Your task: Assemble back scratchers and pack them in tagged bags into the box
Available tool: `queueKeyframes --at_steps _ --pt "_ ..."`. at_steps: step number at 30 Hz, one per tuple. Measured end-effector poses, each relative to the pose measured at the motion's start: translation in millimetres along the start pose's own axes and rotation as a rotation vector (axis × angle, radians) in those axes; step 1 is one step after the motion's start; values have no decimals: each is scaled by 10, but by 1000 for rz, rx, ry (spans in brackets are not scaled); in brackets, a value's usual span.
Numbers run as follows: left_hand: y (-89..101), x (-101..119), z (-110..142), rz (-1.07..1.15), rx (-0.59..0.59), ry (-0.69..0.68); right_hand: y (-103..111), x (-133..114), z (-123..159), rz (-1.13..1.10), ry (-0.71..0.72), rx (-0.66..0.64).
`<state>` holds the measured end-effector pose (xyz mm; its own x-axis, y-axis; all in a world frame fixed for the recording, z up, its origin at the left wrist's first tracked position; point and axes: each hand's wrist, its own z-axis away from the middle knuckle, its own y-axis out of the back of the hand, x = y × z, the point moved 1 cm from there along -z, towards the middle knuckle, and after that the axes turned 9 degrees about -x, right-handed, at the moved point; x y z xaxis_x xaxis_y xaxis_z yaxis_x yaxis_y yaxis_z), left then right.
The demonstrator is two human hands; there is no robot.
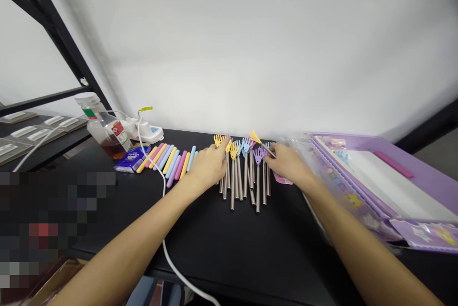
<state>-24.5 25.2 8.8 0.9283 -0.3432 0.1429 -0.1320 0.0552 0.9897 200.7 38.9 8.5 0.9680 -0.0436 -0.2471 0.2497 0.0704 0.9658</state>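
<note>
Several telescopic back scratchers with metal rods lie side by side on the black tabletop. Their small hand-shaped heads, in yellow, purple, blue and pink, point towards the wall. My right hand is closed around the rod of a yellow-headed back scratcher, tilted above the right end of the row. My left hand rests at the row's left end, index finger stretched out against a yellow head and thumb apart; its palm side is hidden. Just left of it lie several pastel-coloured sticks, partly covered by the hand.
At left stand a bottle with brown liquid, a blue packet and a white power strip. A white cable crosses the table. A purple drawing-board set in clear plastic lies at right. A white wall rises behind.
</note>
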Motion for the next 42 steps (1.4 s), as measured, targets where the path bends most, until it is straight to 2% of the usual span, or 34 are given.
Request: queueKeyframes --at_steps 16,24,28,31,33,36,40,42 --pt "9 -3 -5 23 17 -20 7 -54 52 -83 31 -13" --pt "1 -4 20 90 46 -87 2 -53 38 -102 55 44" --pt "25 -28 14 138 67 -72 62 -39 60 -132 40 72" --pt "72 -51 -11 288 167 -155 124 -31 148 -417 49 110" --pt "120 -47 -17 442 239 -286 161 -42 234 -763 104 133" --pt "196 -8 16 609 270 -476 207 -85 359 -1222 230 161" --pt "236 61 89 530 225 -594 241 -130 440 -1578 406 181" --pt "226 77 107 464 179 -610 236 -127 445 -1691 436 195"
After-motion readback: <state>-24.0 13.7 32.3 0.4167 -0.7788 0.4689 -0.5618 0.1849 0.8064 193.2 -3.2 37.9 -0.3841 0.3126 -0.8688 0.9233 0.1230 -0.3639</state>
